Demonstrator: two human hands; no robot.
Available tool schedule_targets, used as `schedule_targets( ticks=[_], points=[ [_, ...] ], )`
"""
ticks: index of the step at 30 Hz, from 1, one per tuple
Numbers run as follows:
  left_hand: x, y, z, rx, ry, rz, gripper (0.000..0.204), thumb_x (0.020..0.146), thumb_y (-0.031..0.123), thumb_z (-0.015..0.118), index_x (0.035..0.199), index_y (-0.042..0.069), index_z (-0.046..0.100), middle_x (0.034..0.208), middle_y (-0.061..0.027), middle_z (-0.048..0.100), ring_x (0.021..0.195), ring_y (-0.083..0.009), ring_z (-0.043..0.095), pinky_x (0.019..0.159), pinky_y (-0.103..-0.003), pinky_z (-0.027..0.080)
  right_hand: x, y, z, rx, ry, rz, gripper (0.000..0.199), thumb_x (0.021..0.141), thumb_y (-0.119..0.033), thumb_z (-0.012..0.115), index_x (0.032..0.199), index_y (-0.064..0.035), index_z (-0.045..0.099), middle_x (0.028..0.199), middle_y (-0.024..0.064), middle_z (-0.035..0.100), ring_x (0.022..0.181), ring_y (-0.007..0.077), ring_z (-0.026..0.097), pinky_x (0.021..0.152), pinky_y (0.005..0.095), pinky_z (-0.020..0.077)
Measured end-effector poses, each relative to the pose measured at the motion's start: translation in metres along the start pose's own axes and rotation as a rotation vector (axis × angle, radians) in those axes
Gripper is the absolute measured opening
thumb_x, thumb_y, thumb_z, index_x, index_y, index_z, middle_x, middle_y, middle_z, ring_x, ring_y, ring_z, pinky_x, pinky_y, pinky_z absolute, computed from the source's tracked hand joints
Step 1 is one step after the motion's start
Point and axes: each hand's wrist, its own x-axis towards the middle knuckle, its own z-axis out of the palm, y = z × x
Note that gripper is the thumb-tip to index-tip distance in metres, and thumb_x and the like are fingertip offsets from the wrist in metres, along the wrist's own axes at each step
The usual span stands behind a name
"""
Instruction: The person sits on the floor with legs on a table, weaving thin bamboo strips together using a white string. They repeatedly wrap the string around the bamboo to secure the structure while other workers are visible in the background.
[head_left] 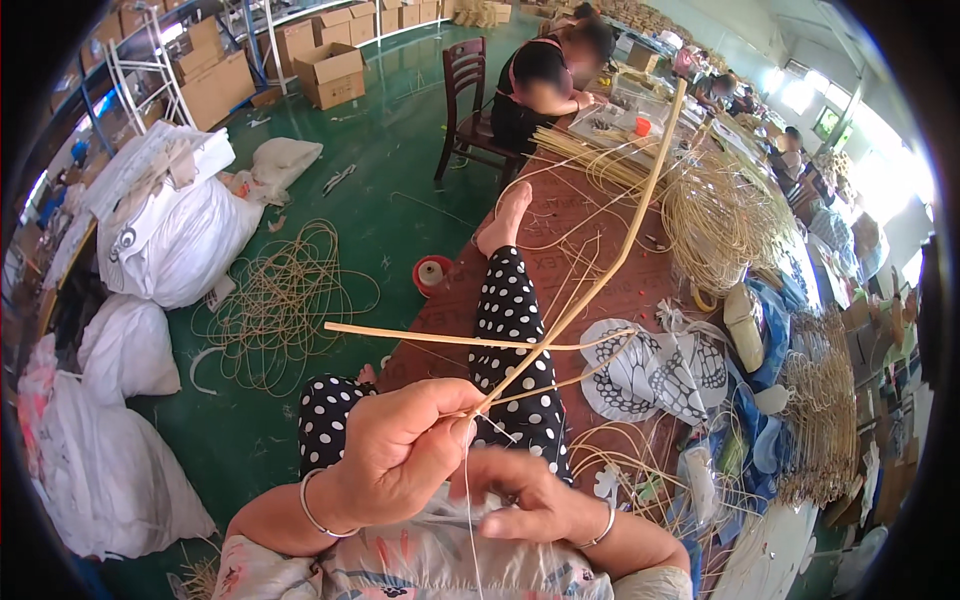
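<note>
My left hand (400, 455) is closed in a pinch on the joined ends of some thin bamboo strips (605, 275). One long strip rises from the pinch toward the upper right and bends partway up. A shorter bamboo strip (430, 337) crosses it, with its free end to the left. White thread (468, 520) hangs from the pinched joint down over my lap. Just below and right of the joint, my right hand (530, 500) is slightly blurred, with thumb and fingers apart; I see nothing held in it.
Black-and-white printed wing-shaped fabric (650, 370) lies on the reddish-brown tabletop (440, 375) beside my outstretched leg. Bundled wire or cane hoops (715, 215) lie farther back. A cane tangle (285, 310), a red spool (432, 275) and white sacks (175, 240) are on the left. Another person sits at the far end.
</note>
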Motion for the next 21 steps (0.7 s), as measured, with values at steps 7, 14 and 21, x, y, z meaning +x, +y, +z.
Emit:
schedule_targets(
  ticks=[7, 14, 21],
  points=[
    [0.001, 0.002, 0.005, -0.030, -0.041, -0.042, 0.014, 0.083, 0.002, 0.047, 0.092, -0.006, 0.055, 0.062, -0.0038, 0.054, 0.048, -0.0032, 0.046, 0.043, -0.017, 0.038, 0.015, -0.004, -0.018, -0.948, 0.578, -0.702, 0.034, 0.070, -0.015, 0.069, 0.093, 0.0023, 0.050, 0.075, 0.0113, 0.059, 0.058, 0.0195, 0.054, 0.050, 0.0271, 0.0423],
    [0.001, -0.001, 0.008, 0.008, -0.018, 0.003, 0.015, 0.082, 0.001, 0.049, 0.094, -0.006, 0.055, 0.064, -0.0032, 0.055, 0.050, -0.0031, 0.047, 0.044, -0.017, 0.038, 0.021, -0.009, -0.011, -1.044, 0.665, -0.759, 0.038, 0.062, -0.011, 0.073, 0.092, 0.0014, 0.052, 0.075, 0.0115, 0.059, 0.058, 0.0232, 0.056, 0.051, 0.0298, 0.0442],
    [0.001, 0.000, 0.010, 0.011, -0.046, -0.034, 0.016, 0.080, -0.002, 0.050, 0.095, -0.005, 0.055, 0.068, -0.0045, 0.057, 0.056, -0.0040, 0.049, 0.049, -0.019, 0.040, 0.025, -0.009, -0.011, -1.070, 0.670, -0.764, 0.034, 0.063, -0.009, 0.071, 0.091, 0.0002, 0.052, 0.073, 0.0108, 0.059, 0.057, 0.0230, 0.055, 0.051, 0.0297, 0.0439]
  ],
)
